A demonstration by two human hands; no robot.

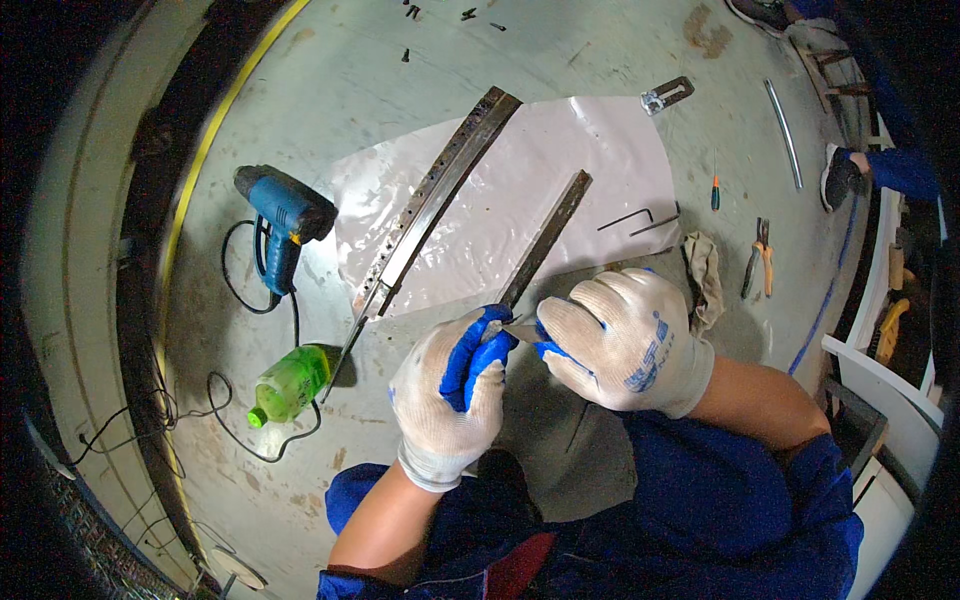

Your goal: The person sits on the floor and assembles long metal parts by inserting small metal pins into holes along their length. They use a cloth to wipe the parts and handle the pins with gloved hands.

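Both my hands wear white knit gloves with blue-coated palms and are close together, low in the middle of the view. My left hand (450, 375) is closed, its fingertips pinching a small thin greyish piece (521, 331). From the right, my right hand (625, 345) also has its thumb and fingers closed at the other end of this piece. Its exact kind is too small to tell. Just beyond my fingertips lies a dark narrow metal bar (546, 240), its near end partly hidden by my left hand. A longer metal rail (445, 195) with a row of holes lies to its left.
Under the metal parts spreads a shiny pale sheet (610, 150). To the left are a blue heat gun (275, 225) with a black cord and a green bottle (290, 385) on its side. Rightward lie hex keys (625, 219), a rag (703, 275), pliers (761, 262) and a screwdriver (715, 192).
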